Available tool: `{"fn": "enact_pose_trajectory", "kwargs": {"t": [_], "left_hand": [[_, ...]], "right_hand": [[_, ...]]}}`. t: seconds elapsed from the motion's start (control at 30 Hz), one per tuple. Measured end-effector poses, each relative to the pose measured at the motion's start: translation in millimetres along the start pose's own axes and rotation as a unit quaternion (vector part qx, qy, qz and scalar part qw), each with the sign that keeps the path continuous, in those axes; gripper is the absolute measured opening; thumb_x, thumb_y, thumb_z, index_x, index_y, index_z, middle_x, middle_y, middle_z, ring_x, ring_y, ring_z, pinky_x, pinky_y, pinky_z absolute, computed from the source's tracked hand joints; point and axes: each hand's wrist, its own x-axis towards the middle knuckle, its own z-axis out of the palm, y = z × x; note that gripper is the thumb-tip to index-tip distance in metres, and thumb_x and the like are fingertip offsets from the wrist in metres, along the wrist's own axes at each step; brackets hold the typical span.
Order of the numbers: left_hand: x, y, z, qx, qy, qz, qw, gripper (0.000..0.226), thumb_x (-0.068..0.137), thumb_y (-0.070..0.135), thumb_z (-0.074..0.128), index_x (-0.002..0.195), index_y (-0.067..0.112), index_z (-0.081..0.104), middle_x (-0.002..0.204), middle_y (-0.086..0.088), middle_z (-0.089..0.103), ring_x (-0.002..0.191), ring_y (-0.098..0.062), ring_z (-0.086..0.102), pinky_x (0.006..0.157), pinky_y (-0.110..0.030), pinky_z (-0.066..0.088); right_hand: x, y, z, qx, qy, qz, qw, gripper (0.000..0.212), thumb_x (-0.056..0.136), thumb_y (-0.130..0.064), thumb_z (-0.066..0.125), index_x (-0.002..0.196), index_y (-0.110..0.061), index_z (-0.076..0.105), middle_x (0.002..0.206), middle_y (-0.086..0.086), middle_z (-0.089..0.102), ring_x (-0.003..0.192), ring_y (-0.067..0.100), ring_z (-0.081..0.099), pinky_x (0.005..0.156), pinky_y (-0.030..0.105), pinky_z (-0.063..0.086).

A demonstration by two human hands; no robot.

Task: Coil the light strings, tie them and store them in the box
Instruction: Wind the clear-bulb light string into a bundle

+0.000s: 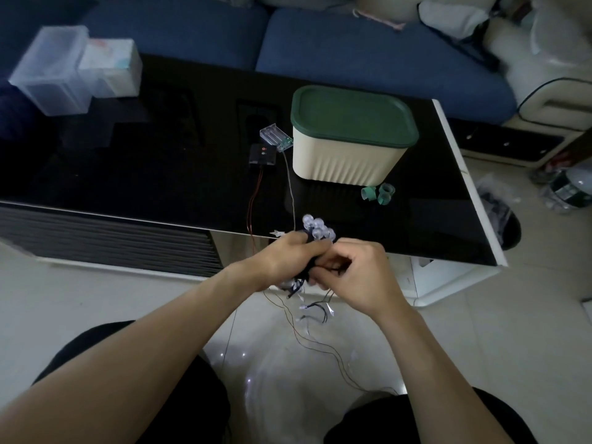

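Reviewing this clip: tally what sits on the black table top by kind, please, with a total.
Cream box with green lid: 1
Battery packs, one clear, one black: 2
Green tie rings: 2, as far as I can tell
Translucent containers at the far left corner: 2
Total: 7

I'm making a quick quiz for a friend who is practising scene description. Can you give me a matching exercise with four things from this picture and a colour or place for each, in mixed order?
Things:
1. box lid
2. bundle of round bulbs
3. black battery case
4. rolls of tape

Descriptions:
A. on the table, in front of the box
B. dark green, closed on the cream box
C. held above the left hand
D. on the table, left of the box, with two small buttons

Pairs: 1-B, 2-C, 3-D, 4-A
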Motion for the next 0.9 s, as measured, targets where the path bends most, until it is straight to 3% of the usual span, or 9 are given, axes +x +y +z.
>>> {"fn": "enact_pose_trajectory", "kwargs": {"t": [0.17,0.3,0.4,0.53,0.63,0.73,0.9], "left_hand": [[-5,6,-6,0.07,-0.058,0.005,0.996,0.061,0.103,0.046,0.039,0.083,-0.004,0.068,0.063,-0.017,0.066,0.055,-0.022,0.058,0.056,-0.023,0.047],[-8,10,-4,0.038,-0.009,0.027,0.999,0.059,0.103,0.039,0.045,0.075,-0.01,0.065,0.053,-0.014,0.061,0.045,-0.021,0.051,0.043,-0.019,0.041],[-7,13,-10,-0.004,0.027,0.035,0.999,0.046,0.101,0.032,0.053,0.068,-0.001,0.059,0.045,-0.005,0.056,0.032,-0.013,0.044,0.037,-0.019,0.035],[-4,8,-19,-0.03,0.026,0.029,0.999,0.038,0.099,0.03,0.056,0.077,0.0,0.06,0.059,-0.012,0.06,0.036,-0.015,0.045,0.043,-0.025,0.04],[-3,3,-17,0.009,-0.012,0.013,1.0,0.041,0.101,0.032,0.052,0.078,-0.002,0.061,0.061,-0.012,0.061,0.038,-0.017,0.046,0.044,-0.024,0.042],[-3,-1,-13,0.02,-0.07,-0.025,0.997,0.048,0.104,0.038,0.043,0.085,-0.002,0.061,0.068,-0.016,0.062,0.043,-0.021,0.048,0.047,-0.027,0.044],[-8,-3,-4,-0.068,-0.156,-0.031,0.985,0.053,0.103,0.046,0.032,0.088,0.001,0.056,0.073,-0.018,0.06,0.051,-0.025,0.049,0.059,-0.035,0.042]], "right_hand": [[-1,-6,1,0.053,0.014,0.069,0.996,0.032,0.061,-0.009,0.096,0.068,-0.017,0.065,0.063,-0.003,0.068,0.059,0.009,0.068,0.059,0.019,0.054],[5,-9,-6,0.148,-0.01,0.117,0.982,0.04,0.055,-0.024,0.097,0.078,-0.014,0.066,0.069,0.004,0.072,0.058,0.02,0.069,0.056,0.029,0.056],[11,0,-20,0.156,-0.041,0.147,0.976,0.044,0.055,-0.04,0.091,0.089,-0.021,0.07,0.072,-0.006,0.068,0.056,0.012,0.056,0.056,0.026,0.051],[9,10,-34,0.124,-0.109,0.169,0.972,0.03,0.066,-0.039,0.084,0.088,-0.021,0.073,0.071,-0.006,0.067,0.063,0.007,0.058,0.063,0.024,0.051],[8,10,-32,0.127,-0.107,0.138,0.976,0.019,0.074,-0.021,0.086,0.084,-0.021,0.07,0.076,-0.005,0.07,0.073,0.01,0.066,0.071,0.023,0.054],[9,7,-29,0.155,-0.103,0.101,0.977,0.019,0.079,-0.003,0.082,0.083,-0.018,0.07,0.08,-0.008,0.072,0.078,0.008,0.069,0.075,0.02,0.053],[9,6,-23,0.175,-0.105,0.104,0.973,0.021,0.077,0.001,0.082,0.08,-0.018,0.072,0.081,-0.001,0.074,0.081,0.017,0.073,0.081,0.03,0.059]]}}
